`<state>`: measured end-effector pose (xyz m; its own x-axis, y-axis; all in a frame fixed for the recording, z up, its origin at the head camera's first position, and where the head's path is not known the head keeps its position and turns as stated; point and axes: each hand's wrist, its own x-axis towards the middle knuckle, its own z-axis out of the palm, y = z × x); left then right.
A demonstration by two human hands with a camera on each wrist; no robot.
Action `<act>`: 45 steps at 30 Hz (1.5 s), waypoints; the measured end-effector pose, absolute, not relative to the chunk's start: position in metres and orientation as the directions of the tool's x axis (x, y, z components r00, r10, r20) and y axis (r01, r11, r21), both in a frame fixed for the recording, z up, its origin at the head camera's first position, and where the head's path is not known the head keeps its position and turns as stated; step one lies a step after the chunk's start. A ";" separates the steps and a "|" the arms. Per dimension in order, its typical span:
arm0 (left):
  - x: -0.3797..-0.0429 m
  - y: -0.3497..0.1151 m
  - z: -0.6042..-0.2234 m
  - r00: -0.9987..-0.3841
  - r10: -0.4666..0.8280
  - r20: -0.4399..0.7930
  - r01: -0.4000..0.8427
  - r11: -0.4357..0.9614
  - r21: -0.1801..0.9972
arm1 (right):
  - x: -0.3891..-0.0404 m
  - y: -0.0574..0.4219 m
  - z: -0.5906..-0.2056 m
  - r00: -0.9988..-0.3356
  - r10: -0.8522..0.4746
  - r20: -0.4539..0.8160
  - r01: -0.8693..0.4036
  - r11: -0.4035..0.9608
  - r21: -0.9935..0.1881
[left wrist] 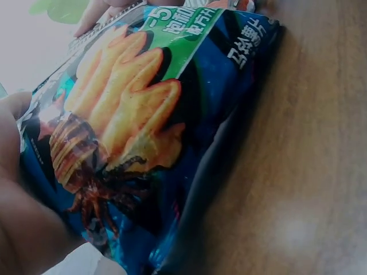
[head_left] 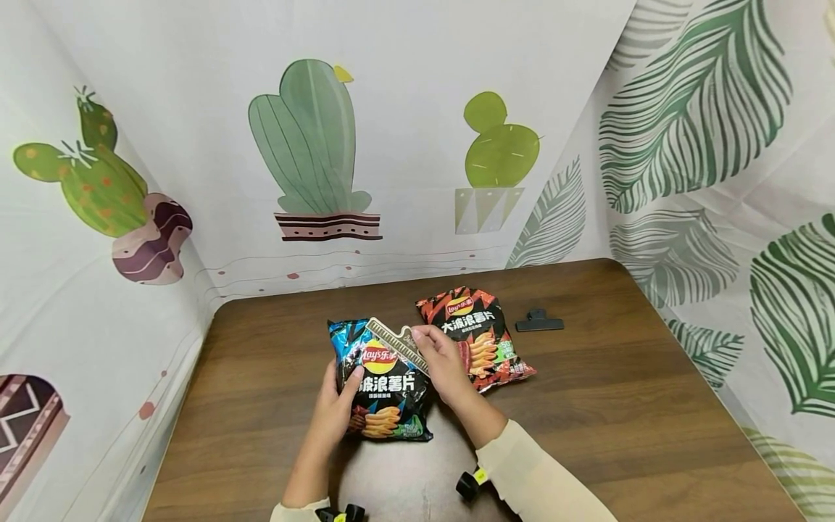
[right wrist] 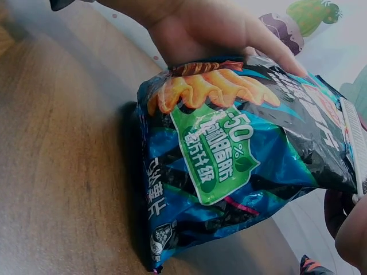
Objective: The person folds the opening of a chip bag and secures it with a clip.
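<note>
A blue and black bag of Lay's potato chips is held slightly tilted over the near middle of the table. My left hand grips its left side, thumb lying across the front. With my right hand I pinch a cream-coloured bag clip with a ridged edge, which lies slantwise across the bag's upper right corner. The left wrist view shows the front of the chip bag up close. In the right wrist view, the clip is at the bag's top end; part of it is cut off.
Behind and right of my right hand, a red and black bag of Lay's chips lies on the brown wooden table. A black clip lies to its right. A cactus-print cloth hangs behind the table.
</note>
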<state>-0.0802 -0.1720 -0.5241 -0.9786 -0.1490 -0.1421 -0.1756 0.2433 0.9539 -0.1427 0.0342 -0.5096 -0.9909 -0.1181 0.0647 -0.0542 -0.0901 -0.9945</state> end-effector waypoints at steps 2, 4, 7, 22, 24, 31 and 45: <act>-0.079 -0.172 -0.526 -0.979 -0.138 -0.146 -0.177 0.240 0.955 | -0.143 0.035 -0.510 -0.991 -0.117 0.059 -0.049 -0.094 -0.994; -0.079 -0.172 -0.528 -0.979 -0.136 -0.151 -0.180 0.235 0.955 | -0.144 0.035 -0.510 -0.992 -0.117 0.057 -0.046 -0.094 -0.994; -0.078 -0.170 -0.529 -0.979 -0.133 -0.151 -0.177 0.205 0.963 | -0.145 0.036 -0.512 -0.991 -0.124 0.053 -0.040 -0.101 -0.994; -0.081 -0.167 -0.535 -0.974 -0.186 -0.128 -0.154 0.131 0.979 | -0.144 0.036 -0.512 -0.983 -0.183 -0.022 0.047 -0.131 -0.990; -0.081 -0.168 -0.535 -0.970 -0.210 -0.122 -0.150 0.124 0.981 | -0.143 0.035 -0.512 -0.982 -0.186 -0.037 0.056 -0.097 -0.994; -0.083 -0.173 -0.535 -0.950 -0.280 -0.139 -0.165 0.072 0.984 | -0.135 0.031 -0.515 -0.978 -0.200 -0.062 0.064 -0.007 -0.998; -0.088 -0.181 -0.534 -0.929 -0.324 -0.177 -0.188 0.003 0.982 | -0.118 0.024 -0.524 -0.935 -0.315 -0.165 0.155 0.055 -0.986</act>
